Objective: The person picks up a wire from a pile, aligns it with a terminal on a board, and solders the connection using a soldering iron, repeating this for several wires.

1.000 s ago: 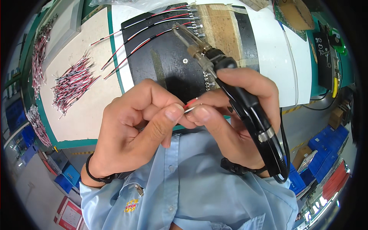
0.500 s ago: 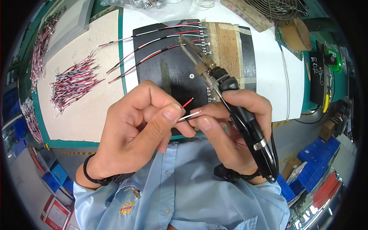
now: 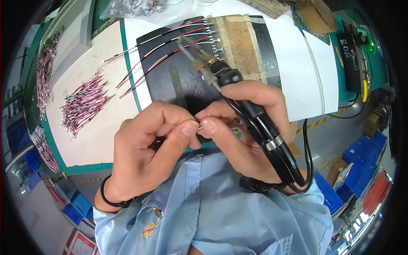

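Note:
My left hand [image 3: 155, 142] is closed, pinching a short pair of red and white wires between thumb and forefinger. The red wire [image 3: 205, 117] shows between the two hands, and the rest is hidden by fingers. My right hand [image 3: 253, 127] touches the wire ends with thumb and fingertip. In the same hand lies a black soldering iron [image 3: 260, 123] with a thin metal tube alongside, its tip pointing up and away to the left. Beyond the iron, several red, white and black wires [image 3: 159, 42] run to small metal connectors [image 3: 212, 32] in a row on a dark board [image 3: 187, 80].
A heap of short wires [image 3: 85, 104] lies on a beige sheet [image 3: 117, 140] at the left, with more bundles [image 3: 47, 70] beyond. A plastic bag [image 3: 136, 7] sits at the back. Pliers with yellow handles [image 3: 365, 87] are at the right. Black cables [image 3: 307, 148] trail from the iron.
My hands have drawn closer together, and my right thumb and finger now close over the wire ends, which stood free before. The view has shifted slightly.

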A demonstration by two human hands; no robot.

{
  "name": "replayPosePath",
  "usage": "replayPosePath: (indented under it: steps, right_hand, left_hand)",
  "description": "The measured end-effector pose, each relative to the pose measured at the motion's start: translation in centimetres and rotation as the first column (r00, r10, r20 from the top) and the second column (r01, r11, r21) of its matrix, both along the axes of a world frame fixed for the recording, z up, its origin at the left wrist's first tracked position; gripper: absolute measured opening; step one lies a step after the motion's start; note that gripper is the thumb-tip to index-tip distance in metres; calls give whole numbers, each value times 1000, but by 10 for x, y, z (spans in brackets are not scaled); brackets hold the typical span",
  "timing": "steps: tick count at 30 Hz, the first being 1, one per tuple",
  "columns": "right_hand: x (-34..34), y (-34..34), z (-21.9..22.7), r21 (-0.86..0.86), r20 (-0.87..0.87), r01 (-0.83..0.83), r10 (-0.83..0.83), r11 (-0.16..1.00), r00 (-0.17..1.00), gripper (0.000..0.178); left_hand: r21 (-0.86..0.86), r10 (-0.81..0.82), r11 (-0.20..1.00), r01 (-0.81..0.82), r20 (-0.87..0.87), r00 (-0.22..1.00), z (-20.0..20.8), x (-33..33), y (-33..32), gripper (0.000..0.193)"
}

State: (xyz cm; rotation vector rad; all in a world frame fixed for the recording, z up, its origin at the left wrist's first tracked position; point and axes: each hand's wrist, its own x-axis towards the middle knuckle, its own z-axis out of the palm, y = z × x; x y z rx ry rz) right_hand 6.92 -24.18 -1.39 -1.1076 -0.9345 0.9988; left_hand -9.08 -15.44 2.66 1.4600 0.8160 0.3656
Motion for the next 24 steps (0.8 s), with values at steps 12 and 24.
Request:
replayPosePath:
  steps: [12, 24]
  right_hand:
    - [10, 6, -2, 52, 318, 1, -18, 999, 948, 41]
    - [43, 10, -5, 96, 569, 95, -133, 991, 811, 39]
  left_hand:
    - [-9, 83, 997, -83, 18, 996, -6, -1, 4, 8]
    - [-22, 29, 999, -36, -246, 969, -4, 28, 29, 13]
